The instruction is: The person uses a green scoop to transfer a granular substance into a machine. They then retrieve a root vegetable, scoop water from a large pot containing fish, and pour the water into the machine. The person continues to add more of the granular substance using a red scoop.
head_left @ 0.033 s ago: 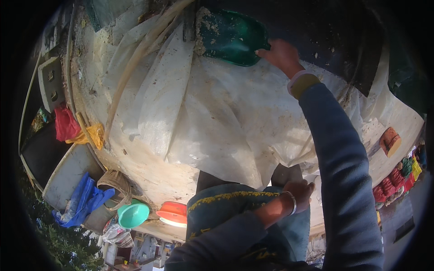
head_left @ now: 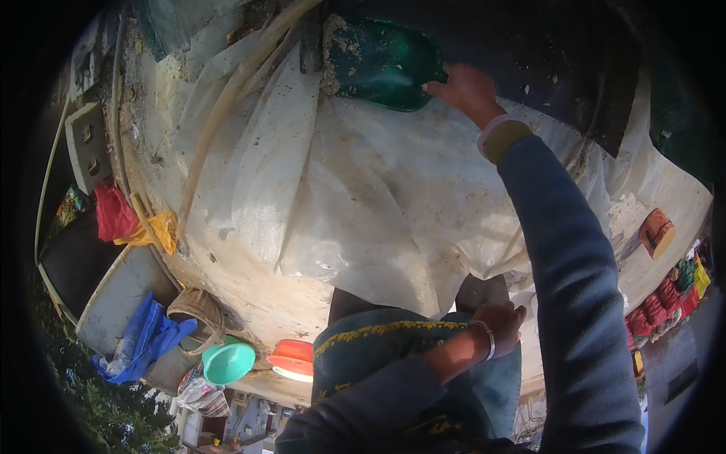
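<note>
My right hand (head_left: 463, 91) grips a green plastic scoop (head_left: 382, 64) at its right end, at the top of the view. Pale crumbly bits cling to the scoop's left part. Beside it lies a dark sheet (head_left: 552, 53) with small bits on it. A crumpled translucent plastic sheet (head_left: 363, 189) spreads beneath and in front of the scoop. Low in the view my left hand (head_left: 499, 325), with a bangle on the wrist, is closed over my dark apron (head_left: 386, 348) with yellow trim; whether it holds anything is hidden.
A pale slab (head_left: 212, 265) curves around. On the left are red (head_left: 113, 212) and yellow (head_left: 155, 231) bags, a blue plastic sheet (head_left: 140, 340), a woven basket (head_left: 193, 310), a green basin (head_left: 227, 359) and a red basin (head_left: 291, 356). At right are a brick-coloured block (head_left: 656, 233) and bundled red fabric (head_left: 654, 306).
My right hand and the scoop have shifted very slightly to the left. The surroundings sit a little differently in the view. My left hand looks much the same.
</note>
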The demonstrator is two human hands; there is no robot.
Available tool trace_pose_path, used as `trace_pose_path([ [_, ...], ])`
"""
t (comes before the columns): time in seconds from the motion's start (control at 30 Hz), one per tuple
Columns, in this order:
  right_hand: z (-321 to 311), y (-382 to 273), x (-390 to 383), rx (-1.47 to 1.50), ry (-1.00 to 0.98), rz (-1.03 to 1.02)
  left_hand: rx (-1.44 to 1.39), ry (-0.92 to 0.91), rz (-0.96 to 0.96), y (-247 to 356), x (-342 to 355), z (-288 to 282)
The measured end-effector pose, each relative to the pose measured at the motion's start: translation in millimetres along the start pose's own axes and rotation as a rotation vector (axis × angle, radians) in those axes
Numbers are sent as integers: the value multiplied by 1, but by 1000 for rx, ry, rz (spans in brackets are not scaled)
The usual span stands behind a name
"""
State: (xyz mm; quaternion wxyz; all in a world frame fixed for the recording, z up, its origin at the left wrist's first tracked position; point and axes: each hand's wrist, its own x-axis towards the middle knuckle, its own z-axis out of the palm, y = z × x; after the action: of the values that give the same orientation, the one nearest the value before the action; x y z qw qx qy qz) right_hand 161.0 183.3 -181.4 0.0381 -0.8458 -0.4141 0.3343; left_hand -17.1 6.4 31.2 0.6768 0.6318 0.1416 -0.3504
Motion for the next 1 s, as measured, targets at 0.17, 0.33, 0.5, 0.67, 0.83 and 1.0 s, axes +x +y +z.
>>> trace_pose_path([
  [0.17, 25, 21, -27, 319, -90, 50, 110, -59, 17, -21, 10, 28],
  [0.33, 54, 54, -95, 524, -83, 255, 283, -199, -118, -18, 15, 40],
  [0.5, 57, 103, -185, 1058, 37, 559, 303, -263, -84, 0, 27, 39],
  [0.67, 54, 148, -260, 1323, 82, 913, 330, -266, -88, -1, 34, 46],
  [0.83, 59, 177, -305, 1431, 170, 1132, 386, -292, -170, -3, 42, 52],
  [1.0, 64, 200, -302, 1625, 295, 1167, 394, -275, -188, -5, 51, 57],
])
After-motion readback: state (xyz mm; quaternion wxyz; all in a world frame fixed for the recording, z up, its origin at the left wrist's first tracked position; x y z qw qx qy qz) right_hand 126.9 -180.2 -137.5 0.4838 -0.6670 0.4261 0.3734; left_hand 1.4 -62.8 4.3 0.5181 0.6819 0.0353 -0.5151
